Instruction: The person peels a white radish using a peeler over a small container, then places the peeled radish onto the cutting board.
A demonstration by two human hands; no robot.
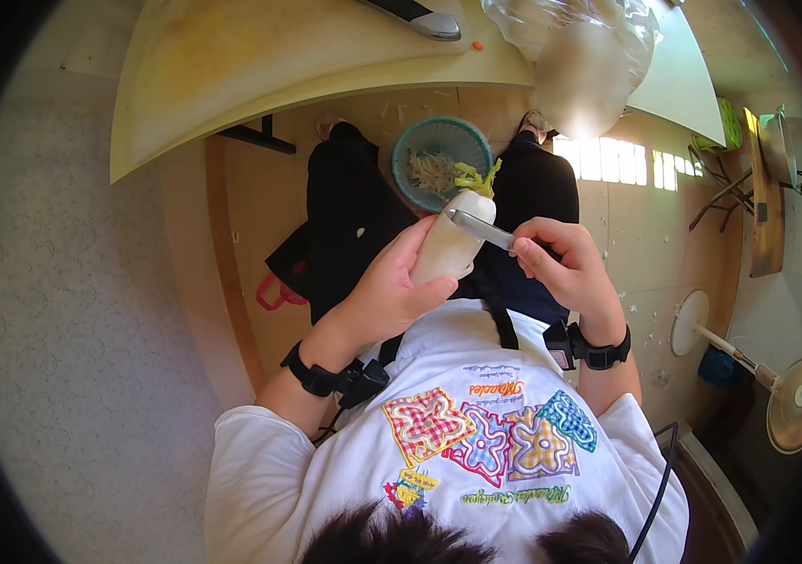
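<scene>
A white radish (446, 246) with a green leafy top lies tilted in my left hand (396, 282), whose fingers and thumb wrap round its lower part. My right hand (559, 260) is closed on the handle of a metal peeler (484, 228). The peeler's head rests against the radish's upper side, just below the leaves. Beyond the radish, on the floor between my feet, stands a teal basket (401, 171) with pale peelings (431, 172) in it.
A table (326, 56) spans the front, bearing a knife (420, 17), an orange scrap (477, 45) and a clear plastic bag (561, 14). A fan (798, 404) and a folding stand (730, 188) are at the right. Scraps dot the floor.
</scene>
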